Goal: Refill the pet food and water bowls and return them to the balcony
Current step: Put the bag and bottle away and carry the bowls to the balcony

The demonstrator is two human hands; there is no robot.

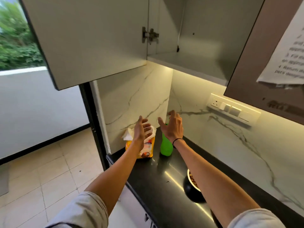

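A yellow pet food bag (146, 149) with a torn white top stands at the far left end of the black counter (158, 191). Right beside it stands a green bottle (166, 146). My left hand (142, 129) hovers open in front of the bag's top, fingers spread. My right hand (172, 127) hovers open above the green bottle, partly hiding its top. Neither hand holds anything. A dark bowl (191, 188) with brown kibble inside sits nearer on the counter, partly hidden by my right forearm.
An open wall cabinet (189, 46) hangs overhead, its left door (85, 40) swung out and another door (266, 63) at right carrying a paper sheet (286, 51). A socket and switch strip (233, 109) runs along the marble wall. Left is the tiled balcony floor (41, 170).
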